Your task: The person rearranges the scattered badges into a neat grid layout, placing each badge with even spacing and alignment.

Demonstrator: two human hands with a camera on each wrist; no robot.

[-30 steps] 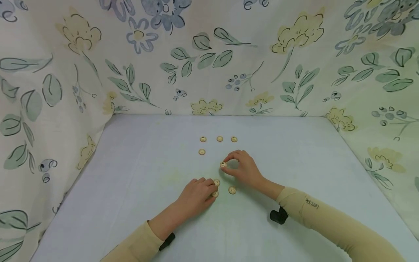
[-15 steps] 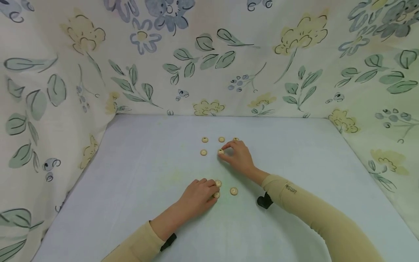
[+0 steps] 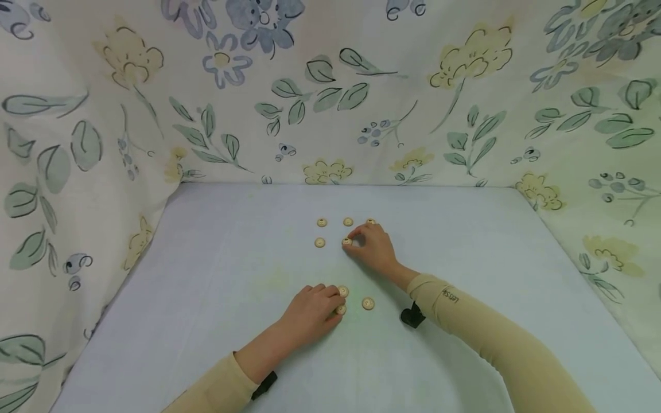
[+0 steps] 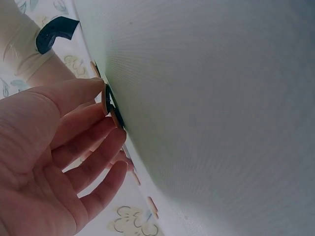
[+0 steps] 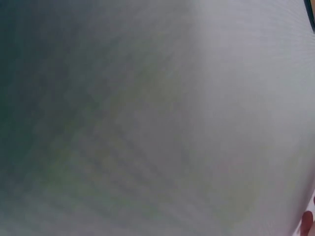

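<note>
In the head view my right hand pinches a small round wooden disc between thumb and forefinger, low over the table, right of another disc. My left hand rests lower down, with its thumb and forefinger on a disc. Touching its fingertips is a second disc, and a third disc lies just to the right. The left wrist view shows the left thumb against the edge of a thin disc with a dark underside.
Behind the right hand runs a row of discs: one at left, one in the middle, one partly hidden. A white table spreads beneath, with a floral cloth rising at its back and sides. Sleeves cover both forearms.
My right hand has carried its disc up and away to a spot beside the other disc in the second row, then stayed there. The left hand has kept its place.
</note>
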